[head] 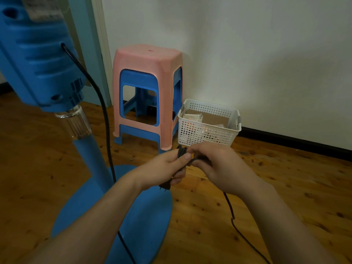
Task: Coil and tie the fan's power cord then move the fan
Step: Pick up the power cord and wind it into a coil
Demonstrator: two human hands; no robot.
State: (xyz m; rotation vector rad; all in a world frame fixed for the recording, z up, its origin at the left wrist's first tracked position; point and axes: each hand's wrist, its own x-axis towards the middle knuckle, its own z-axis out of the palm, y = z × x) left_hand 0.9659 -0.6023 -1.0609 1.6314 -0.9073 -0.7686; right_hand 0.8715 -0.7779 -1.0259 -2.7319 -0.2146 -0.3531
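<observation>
Both hands' fingers grip the black cord (182, 152); fan label (41, 7) blurred, unreadable.

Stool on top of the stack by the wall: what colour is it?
Pink; the stool sits over a blue one, clearest in the head view.

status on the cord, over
Left hand grips the cord bundle, right hand pinches cord beside it. Rest trails slack to the fan. Nothing in the way.

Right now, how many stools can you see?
2. A pink stool stands against the wall beside the white basket, and a blue stool is stacked under it, legs poking out below. More could be nested inside, hidden.
</observation>
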